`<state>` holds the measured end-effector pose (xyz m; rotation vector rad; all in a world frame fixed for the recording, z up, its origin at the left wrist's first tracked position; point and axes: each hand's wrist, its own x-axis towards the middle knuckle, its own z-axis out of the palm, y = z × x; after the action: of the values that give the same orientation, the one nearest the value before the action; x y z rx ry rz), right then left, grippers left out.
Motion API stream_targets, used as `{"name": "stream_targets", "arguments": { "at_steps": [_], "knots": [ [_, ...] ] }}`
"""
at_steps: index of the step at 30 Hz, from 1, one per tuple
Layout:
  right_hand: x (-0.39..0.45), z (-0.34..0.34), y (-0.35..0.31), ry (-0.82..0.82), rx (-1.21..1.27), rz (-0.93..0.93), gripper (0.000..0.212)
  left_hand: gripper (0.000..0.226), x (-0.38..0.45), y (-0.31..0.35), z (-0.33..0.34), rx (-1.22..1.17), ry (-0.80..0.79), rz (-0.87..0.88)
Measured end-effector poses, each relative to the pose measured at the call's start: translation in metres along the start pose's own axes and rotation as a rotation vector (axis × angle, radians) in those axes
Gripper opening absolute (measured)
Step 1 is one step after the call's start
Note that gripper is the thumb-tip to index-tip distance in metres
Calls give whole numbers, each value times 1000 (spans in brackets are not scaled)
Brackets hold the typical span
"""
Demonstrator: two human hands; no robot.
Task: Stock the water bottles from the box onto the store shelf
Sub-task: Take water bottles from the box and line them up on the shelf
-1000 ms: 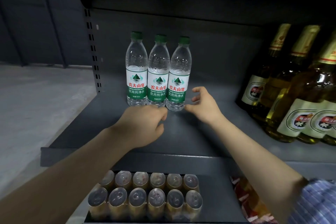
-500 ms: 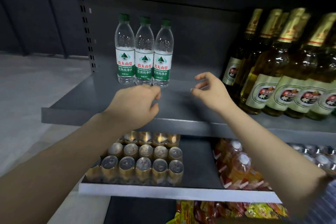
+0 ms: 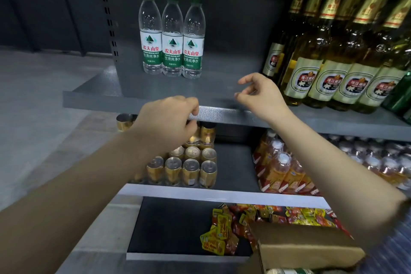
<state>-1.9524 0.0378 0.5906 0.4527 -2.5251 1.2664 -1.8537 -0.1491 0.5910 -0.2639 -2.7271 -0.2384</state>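
Three clear water bottles (image 3: 172, 35) with green caps and green-and-white labels stand side by side at the back left of the grey shelf (image 3: 222, 115). My left hand (image 3: 164, 122) hovers in front of the shelf's front edge, fingers loosely curled, holding nothing. My right hand (image 3: 262, 95) is over the shelf's front right of the bottles, fingers relaxed and empty. A cardboard box (image 3: 304, 249) shows at the bottom right, with a green-labelled bottle (image 3: 289, 271) barely visible inside.
Tall amber beer bottles (image 3: 333, 51) fill the shelf's right side. Below, gold cans (image 3: 186, 167) and orange drink bottles (image 3: 282, 171) sit on a white-edged shelf (image 3: 222, 196). Yellow and red snack packets (image 3: 222, 233) lie on the lowest shelf. Grey floor lies left.
Both hands have drawn back from the water bottles toward me and lowered. The view has tilted down, revealing the lower shelves and the cardboard box.
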Motion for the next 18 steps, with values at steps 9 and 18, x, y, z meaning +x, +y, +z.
{"name": "stream_targets", "arguments": {
  "at_steps": [9,18],
  "knots": [
    [-58,-10,-1,-21,6,40,22,12,-48,19,0,-29,-86,39],
    [-133,-35,16,-14,0,114,20,9,-105,57,5,-41,-144,94]
  ]
}}
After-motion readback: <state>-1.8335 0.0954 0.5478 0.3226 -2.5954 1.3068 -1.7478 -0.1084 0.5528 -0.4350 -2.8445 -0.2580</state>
